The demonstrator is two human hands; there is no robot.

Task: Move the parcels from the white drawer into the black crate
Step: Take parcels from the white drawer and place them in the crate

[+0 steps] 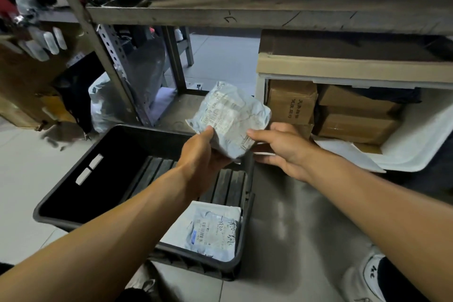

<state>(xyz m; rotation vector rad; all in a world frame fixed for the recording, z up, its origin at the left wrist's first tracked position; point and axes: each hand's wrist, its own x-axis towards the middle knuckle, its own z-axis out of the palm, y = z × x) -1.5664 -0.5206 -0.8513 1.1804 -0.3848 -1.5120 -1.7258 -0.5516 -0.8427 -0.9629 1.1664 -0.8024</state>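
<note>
The black crate [73,193] is seen on the floor at the left, and one grey parcel [215,230] is already lying flat in its near right corner. The white drawer [414,152] is pulled out at the right under the shelf [245,14], and brown cardboard boxes [291,103] are still packed inside it. A crumpled grey parcel [232,115] is held in the air between drawer and crate, above the far right corner of the crate. It is gripped from below by the left hand [203,154], the thumb curled over its near edge, while the right hand [286,152] only touches its right lower corner with relaxed, nearly straight fingers. The step in hand is judged to be the carrying over. Next, the parcel should be lowered onto the bare crate floor and released. Its label is turned up toward the camera, and its long axis runs from near right to far left, tilted upward
</note>
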